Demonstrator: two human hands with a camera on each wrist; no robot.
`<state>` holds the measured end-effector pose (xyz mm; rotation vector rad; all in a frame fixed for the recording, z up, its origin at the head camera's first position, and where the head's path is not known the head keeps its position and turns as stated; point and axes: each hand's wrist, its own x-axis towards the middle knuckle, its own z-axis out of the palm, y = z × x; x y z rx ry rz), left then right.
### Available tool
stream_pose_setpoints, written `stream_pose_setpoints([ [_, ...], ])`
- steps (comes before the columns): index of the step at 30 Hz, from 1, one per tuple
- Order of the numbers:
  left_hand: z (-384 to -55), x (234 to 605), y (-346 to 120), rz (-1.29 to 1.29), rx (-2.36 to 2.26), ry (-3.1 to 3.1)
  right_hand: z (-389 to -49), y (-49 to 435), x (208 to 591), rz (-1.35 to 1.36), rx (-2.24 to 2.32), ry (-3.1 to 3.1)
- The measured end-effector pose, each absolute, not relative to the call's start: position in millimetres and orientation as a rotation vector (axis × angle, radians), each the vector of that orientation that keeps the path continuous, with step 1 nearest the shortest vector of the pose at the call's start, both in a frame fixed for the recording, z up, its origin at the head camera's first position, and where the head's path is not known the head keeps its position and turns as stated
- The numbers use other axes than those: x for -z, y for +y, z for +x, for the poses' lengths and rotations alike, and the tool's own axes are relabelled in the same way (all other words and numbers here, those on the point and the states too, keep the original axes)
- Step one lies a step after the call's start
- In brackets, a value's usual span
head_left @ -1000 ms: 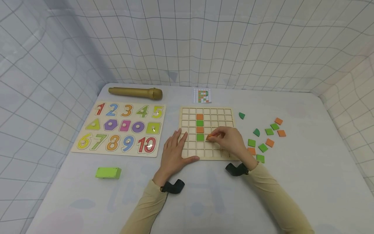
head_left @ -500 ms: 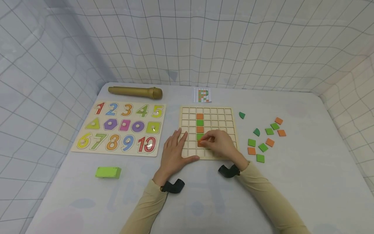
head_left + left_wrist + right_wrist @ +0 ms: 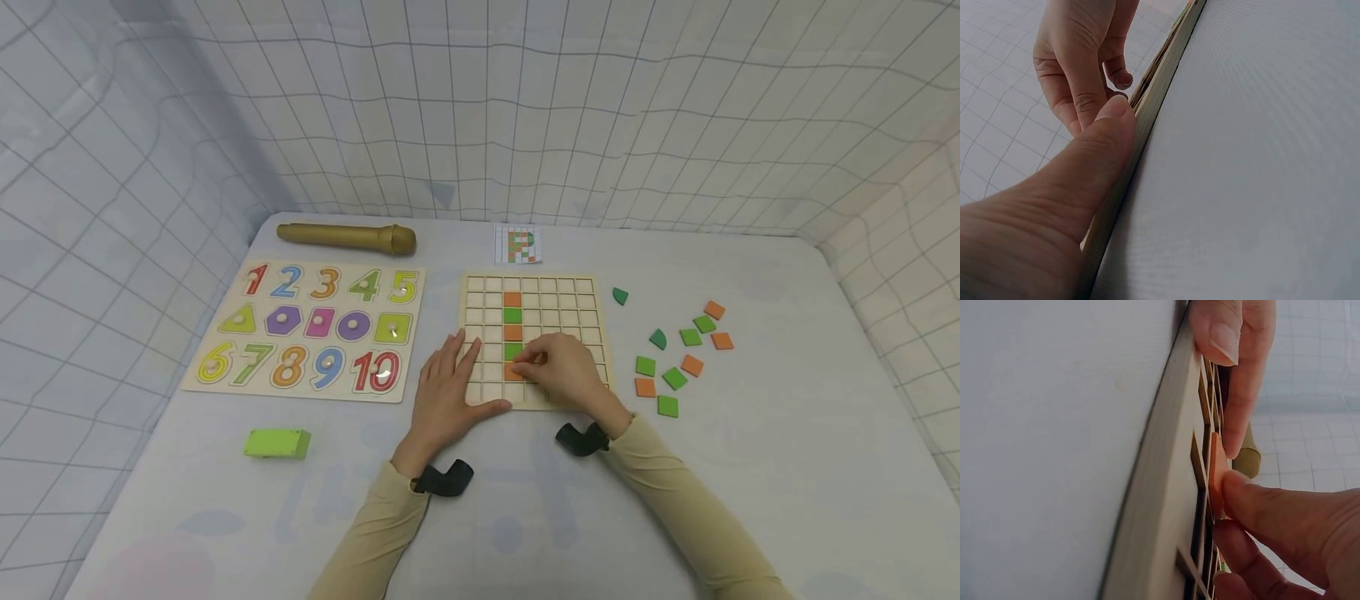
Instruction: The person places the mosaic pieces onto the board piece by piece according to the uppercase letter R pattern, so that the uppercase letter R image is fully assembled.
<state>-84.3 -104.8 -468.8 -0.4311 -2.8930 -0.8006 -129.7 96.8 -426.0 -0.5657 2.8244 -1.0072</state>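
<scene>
A wooden grid board (image 3: 585,317) lies flat on the table, with an orange, a green, an orange and a green square tile stacked down one column. Just below the lowest green tile (image 3: 513,351), my right hand (image 3: 562,367) pinches an orange square tile (image 3: 513,372) at its right edge. In the right wrist view this orange tile (image 3: 1217,475) stands a little proud of its cell, the thumb against it. My left hand (image 3: 447,392) rests with fingers spread on the board's left side, its thumb (image 3: 1107,131) along the front edge.
Loose orange and green squares (image 3: 667,406) and two dark green quarter-circle tiles (image 3: 619,296) lie right of the board. Behind it is a small pattern card (image 3: 517,245). To the left are a number puzzle (image 3: 307,329), a gold microphone (image 3: 345,237) and a green block (image 3: 277,443).
My right hand has carried the orange tile left and slightly nearer, to the cell under the lowest green tile, where the tile has settled lower. The left hand has stayed put.
</scene>
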Motion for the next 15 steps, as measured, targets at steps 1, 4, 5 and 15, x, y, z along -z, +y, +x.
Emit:
stream_pose_setpoints([
  [1,-84.2,468.6,-104.9,-0.431,0.801,-2.893,-129.7,96.6,425.8,-0.553,1.002,2.828],
  [4,-84.2,468.4,-105.0,-0.432,0.806,-2.893,-129.4,96.1,425.7,-0.517,0.987,2.828],
  [5,-84.2,468.3,-104.9,-0.431,0.807,-2.893,-129.2,96.1,425.8,-0.510,0.981,2.828],
  [15,-84.2,466.9,-104.2,-0.426,0.805,-2.902,-126.6,97.1,426.5,-0.556,0.966,2.834],
])
